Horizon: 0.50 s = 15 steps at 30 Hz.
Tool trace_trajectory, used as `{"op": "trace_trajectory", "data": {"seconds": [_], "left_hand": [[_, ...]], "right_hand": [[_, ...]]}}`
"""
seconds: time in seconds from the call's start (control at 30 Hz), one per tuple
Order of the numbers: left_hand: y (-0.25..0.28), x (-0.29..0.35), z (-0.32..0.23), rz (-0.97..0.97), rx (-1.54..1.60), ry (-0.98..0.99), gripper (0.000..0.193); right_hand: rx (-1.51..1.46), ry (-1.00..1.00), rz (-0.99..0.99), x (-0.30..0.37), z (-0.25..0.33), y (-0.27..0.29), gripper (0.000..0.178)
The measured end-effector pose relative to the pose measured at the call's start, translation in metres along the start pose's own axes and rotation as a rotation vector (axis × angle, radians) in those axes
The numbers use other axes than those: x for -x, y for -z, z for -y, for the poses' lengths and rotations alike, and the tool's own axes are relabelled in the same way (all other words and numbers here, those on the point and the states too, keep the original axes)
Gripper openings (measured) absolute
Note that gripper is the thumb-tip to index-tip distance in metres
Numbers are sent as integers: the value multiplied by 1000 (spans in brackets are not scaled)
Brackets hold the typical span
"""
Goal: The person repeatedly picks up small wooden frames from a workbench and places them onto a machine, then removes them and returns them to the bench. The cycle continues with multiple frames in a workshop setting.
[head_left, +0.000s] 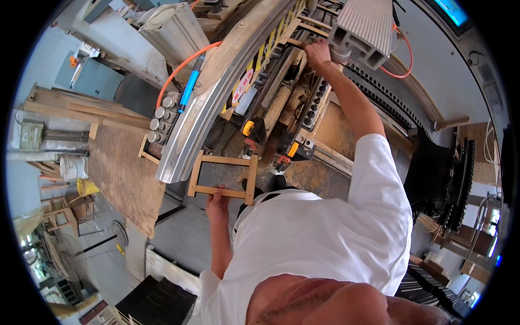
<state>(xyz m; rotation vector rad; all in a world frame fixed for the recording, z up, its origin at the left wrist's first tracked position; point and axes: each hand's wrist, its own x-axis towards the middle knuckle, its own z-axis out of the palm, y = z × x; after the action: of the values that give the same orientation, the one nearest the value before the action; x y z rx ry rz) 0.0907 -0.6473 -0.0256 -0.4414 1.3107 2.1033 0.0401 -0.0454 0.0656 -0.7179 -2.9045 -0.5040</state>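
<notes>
My left hand (216,200) is closed on the near rail of a small open wooden frame (222,160), with the thumb over the rail. The frame is held in front of my body, short of the machine's near end. My right hand (318,52) is stretched far into the machine, its fingers curled beside light wooden strips (295,41). A ribbed metal housing (362,32) hangs just right of that hand. The fingertips are partly hidden, and what they grip is not clear.
A curved metal beam (201,103) runs along the machine's left side, bearing a blue pen-like tool (189,89). Yellow-knobbed clamps (248,128) and sawdust (325,179) lie between the rails. At left stands a worn wooden board (122,168); a black toothed part (460,187) is at right.
</notes>
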Motion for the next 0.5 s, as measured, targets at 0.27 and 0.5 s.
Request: {"op": "trace_trajectory", "data": {"seconds": [0.27,0.5], "left_hand": [[42,-11,18,-250,45,-55,24],[65,-17,37,-371,-122,-39,16]], "right_hand": [[-16,-23,-277,-20,-23,-63,27],[-29,79,-174,-32,-26,-49,23]]}}
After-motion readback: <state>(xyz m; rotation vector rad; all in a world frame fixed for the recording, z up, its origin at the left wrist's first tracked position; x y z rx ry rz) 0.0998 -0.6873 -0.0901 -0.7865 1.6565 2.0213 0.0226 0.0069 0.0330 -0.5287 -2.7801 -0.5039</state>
